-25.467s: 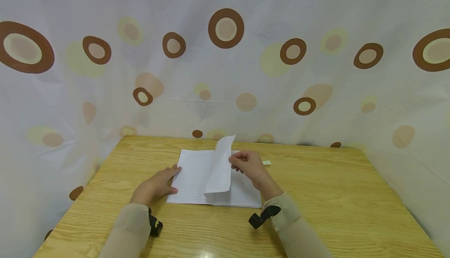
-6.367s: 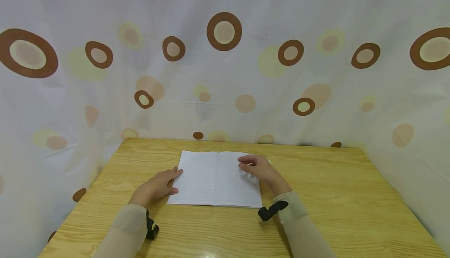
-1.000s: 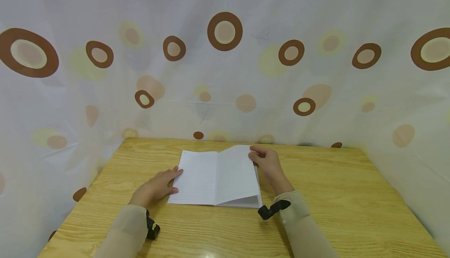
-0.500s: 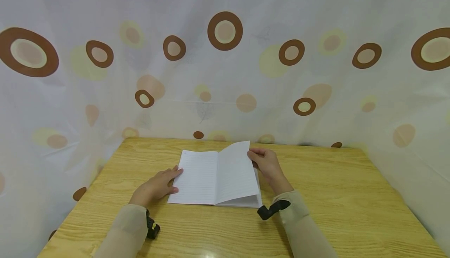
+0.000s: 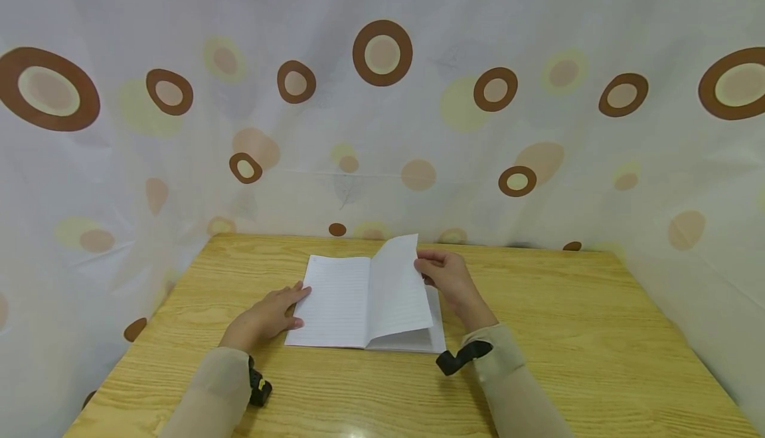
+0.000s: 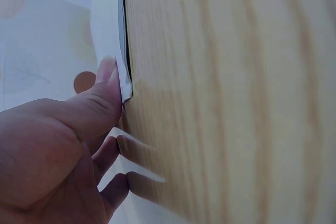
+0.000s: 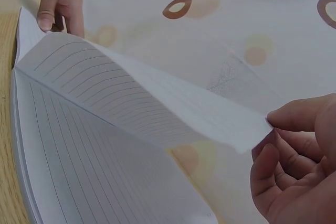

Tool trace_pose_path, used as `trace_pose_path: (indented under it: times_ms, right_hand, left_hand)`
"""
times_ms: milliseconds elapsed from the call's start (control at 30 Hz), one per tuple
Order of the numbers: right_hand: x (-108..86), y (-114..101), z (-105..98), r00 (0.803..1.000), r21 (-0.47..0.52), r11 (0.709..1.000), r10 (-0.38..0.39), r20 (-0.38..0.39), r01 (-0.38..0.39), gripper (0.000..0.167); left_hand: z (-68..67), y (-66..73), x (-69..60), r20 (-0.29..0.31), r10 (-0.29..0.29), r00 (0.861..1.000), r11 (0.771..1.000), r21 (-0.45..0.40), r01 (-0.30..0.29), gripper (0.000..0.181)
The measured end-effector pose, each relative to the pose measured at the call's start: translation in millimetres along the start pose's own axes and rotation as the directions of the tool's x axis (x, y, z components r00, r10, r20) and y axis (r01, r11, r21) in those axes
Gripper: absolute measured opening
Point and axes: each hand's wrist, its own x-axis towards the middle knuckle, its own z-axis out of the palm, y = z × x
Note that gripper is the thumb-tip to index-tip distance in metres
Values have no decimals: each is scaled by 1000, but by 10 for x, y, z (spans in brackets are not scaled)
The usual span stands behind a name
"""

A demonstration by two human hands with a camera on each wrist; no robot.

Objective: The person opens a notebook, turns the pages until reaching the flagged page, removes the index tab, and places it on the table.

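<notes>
A lined white notebook (image 5: 335,302) lies open on the wooden table. In the head view my right hand (image 5: 452,281) pinches the outer edge of a raised page (image 5: 399,289), between thumb and fingers. The right wrist view shows that page (image 7: 152,98) curving up from the spine, with ruled lines on the sheet below (image 7: 94,156). My left hand (image 5: 265,315) rests at the notebook's left edge, fingers spread and thumb on the page. From the left wrist view, the left thumb (image 6: 105,90) lies on the notebook's corner, the other fingers touching the table.
The wooden table (image 5: 568,332) extends to both sides and in front of the notebook. Behind it hangs a pale curtain (image 5: 382,139) patterned with brown and yellow circles. A black wrist camera (image 5: 463,357) is strapped to the right sleeve, another (image 5: 259,385) to the left.
Over the last second my right hand moves slightly left with the page, which lifts higher off the sheets beneath. Earlier the right-hand page lay flat. My left hand stays in place.
</notes>
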Motion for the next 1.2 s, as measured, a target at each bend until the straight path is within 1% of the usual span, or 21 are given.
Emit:
trace_pose_path:
  times_ms: [100, 233, 367, 667, 767, 900, 1067, 1200]
  right_hand:
    - [-1, -1, 23, 1000, 8, 1000, -19, 20, 19, 33]
    - [-16, -21, 62, 999, 25, 1000, -12, 34, 11, 29]
    - [-30, -34, 99, 999, 32, 999, -5, 33, 4, 24]
    - [-67, -39, 198, 1000, -14, 1000, 11, 15, -11, 23]
    - [-67, -34, 233, 1000, -25, 1000, 9, 22, -8, 22]
    - [-65, -11, 265, 998, -37, 999, -3, 56, 5, 23]
    - [-72, -5, 296, 993, -45, 999, 0, 116, 6, 28]
    - [-127, -86, 330, 988, -36, 999, 10, 155, -5, 29]
  left_hand:
    - [0, -1, 0, 1, -3, 1000, 1000, -3, 3, 68]
    - [4, -5, 0, -1, -2, 1000, 1000, -3, 2, 68]
    - [9, -6, 0, -3, -4, 1000, 1000, 2, 4, 68]
    - [10, -4, -2, -6, 2, 1000, 1000, -5, -2, 68]
    - [13, -12, 2, -8, 4, 1000, 1000, -3, -4, 68]
    - [18, -21, 9, -8, 3, 1000, 1000, -2, -3, 67]
    - [24, -36, 23, -9, 6, 1000, 1000, 2, -6, 67]
    - [26, -42, 27, -7, 4, 1000, 1000, 1, -4, 68]
